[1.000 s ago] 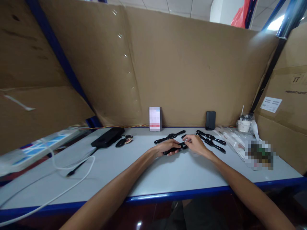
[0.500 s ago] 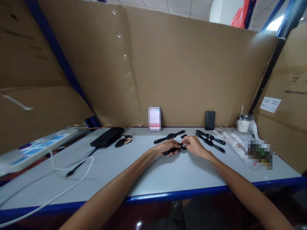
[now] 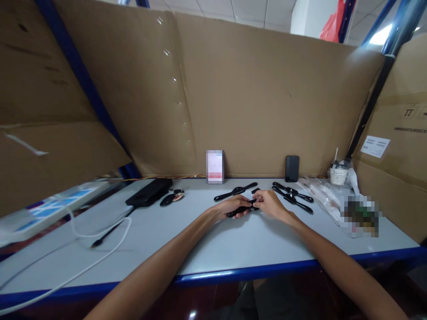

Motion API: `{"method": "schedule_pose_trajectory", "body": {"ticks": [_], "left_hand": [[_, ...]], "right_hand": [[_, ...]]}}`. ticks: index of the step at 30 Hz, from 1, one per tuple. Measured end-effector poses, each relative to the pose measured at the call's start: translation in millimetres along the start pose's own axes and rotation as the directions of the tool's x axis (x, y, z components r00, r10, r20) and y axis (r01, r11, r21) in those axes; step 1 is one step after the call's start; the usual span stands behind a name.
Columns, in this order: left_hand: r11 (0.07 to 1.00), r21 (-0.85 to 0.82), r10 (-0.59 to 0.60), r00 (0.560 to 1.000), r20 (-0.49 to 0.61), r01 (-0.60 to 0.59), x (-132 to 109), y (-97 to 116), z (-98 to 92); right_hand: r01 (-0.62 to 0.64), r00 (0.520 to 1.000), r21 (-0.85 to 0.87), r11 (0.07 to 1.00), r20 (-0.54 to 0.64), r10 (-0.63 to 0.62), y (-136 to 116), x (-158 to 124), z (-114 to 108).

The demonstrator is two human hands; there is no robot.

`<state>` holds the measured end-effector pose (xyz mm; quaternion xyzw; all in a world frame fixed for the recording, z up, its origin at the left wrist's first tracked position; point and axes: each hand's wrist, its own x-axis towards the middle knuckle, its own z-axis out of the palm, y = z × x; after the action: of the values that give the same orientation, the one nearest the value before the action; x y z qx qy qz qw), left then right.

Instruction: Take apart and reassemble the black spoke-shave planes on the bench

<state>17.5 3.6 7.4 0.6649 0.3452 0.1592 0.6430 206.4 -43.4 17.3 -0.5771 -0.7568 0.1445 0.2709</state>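
Note:
A black spokeshave [image 3: 235,212] is in my hands above the middle of the table. My left hand [image 3: 231,204] wraps round its left handle. At the tool's middle, the fingers of my right hand [image 3: 271,204] are pinched together on it; the small part under the fingertips is mostly hidden. Just behind my hands lies another black spokeshave [image 3: 238,191], set aslant. Two more lie to the right, a farther spokeshave [image 3: 302,194] and a nearer spokeshave [image 3: 303,206], close together. A small dark piece [image 3: 255,191] rests by my right fingers.
A phone [image 3: 215,167] with a lit screen and a dark phone [image 3: 292,169] lean against the cardboard [image 3: 253,102]. Left are a black box [image 3: 150,192], keys [image 3: 167,199], a white cable [image 3: 124,235] and a power strip [image 3: 50,212]. Plastic packets [image 3: 322,200] and a cup [image 3: 339,173] stand right.
My right fingers have shifted slightly at the middle of the spokeshave, covering more of the shiny part there. My left hand keeps its hold, and the other tools stay put.

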Motion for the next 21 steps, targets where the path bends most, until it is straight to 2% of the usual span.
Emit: {"method": "schedule_pose_trajectory", "body": {"ticks": [11,21], "left_hand": [[1.000,-0.006,0.006,1.000,0.013,-0.006,0.4,-1.3,-1.7],[1.000,0.008,0.002,1.000,-0.002,-0.002,2.5,-4.0,-2.8]], "right_hand": [[0.039,0.999,-0.064,0.997,-0.008,-0.039,2.8,-1.7,-0.5],[0.188,0.980,-0.170,0.967,-0.024,-0.195,2.6,-4.5,0.2]]}}
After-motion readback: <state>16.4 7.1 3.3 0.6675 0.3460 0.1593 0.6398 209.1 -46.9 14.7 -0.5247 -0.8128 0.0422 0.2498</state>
